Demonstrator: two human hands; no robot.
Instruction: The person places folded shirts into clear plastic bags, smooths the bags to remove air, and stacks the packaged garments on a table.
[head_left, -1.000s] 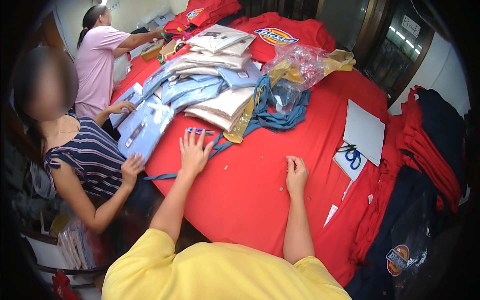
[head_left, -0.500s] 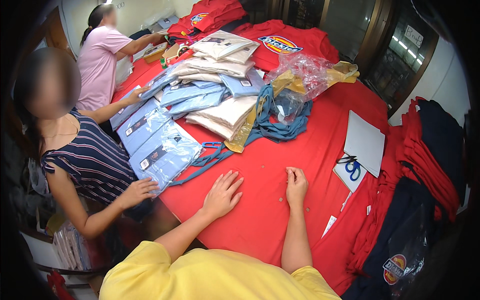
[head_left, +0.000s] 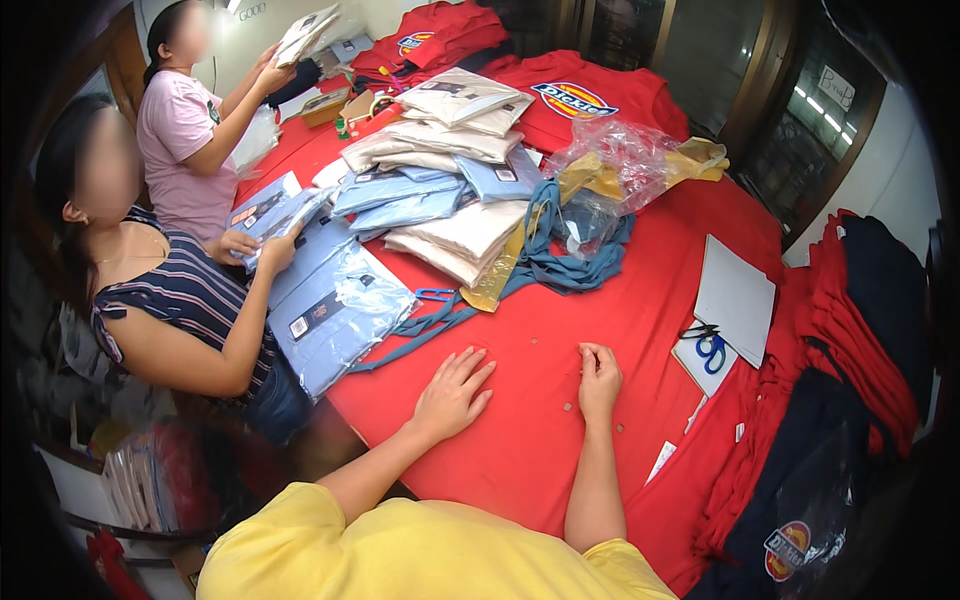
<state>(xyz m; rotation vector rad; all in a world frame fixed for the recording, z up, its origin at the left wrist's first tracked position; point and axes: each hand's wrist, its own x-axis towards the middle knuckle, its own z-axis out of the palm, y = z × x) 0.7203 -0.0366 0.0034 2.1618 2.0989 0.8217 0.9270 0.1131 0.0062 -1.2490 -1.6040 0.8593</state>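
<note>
Flat on the red cloth (head_left: 520,460) of the table lies my left hand (head_left: 455,395), fingers stretched out and holding nothing I can see. My right hand (head_left: 600,380) rests to its right with the fingers curled and the fingertips close to the thumb. Whatever may be between them is hidden. Small brownish bits lie around it: one bit (head_left: 567,407) beside the wrist side, another bit (head_left: 620,428) to the right of the forearm. Beyond my left hand, a blue fabric strip (head_left: 430,322) runs to a tangled blue heap (head_left: 575,265).
Bagged blue shirts (head_left: 335,320) and a pile of bagged cream garments (head_left: 450,240) stand at the left. Scissors (head_left: 710,350) lie on white paper (head_left: 735,295) at the right, near stacked red and navy garments (head_left: 860,310). Two other people work along the left side.
My hands keep their places on the cloth. The nearer person has picked up a bagged blue shirt with both hands. The farther person has raised a bagged pale garment.
</note>
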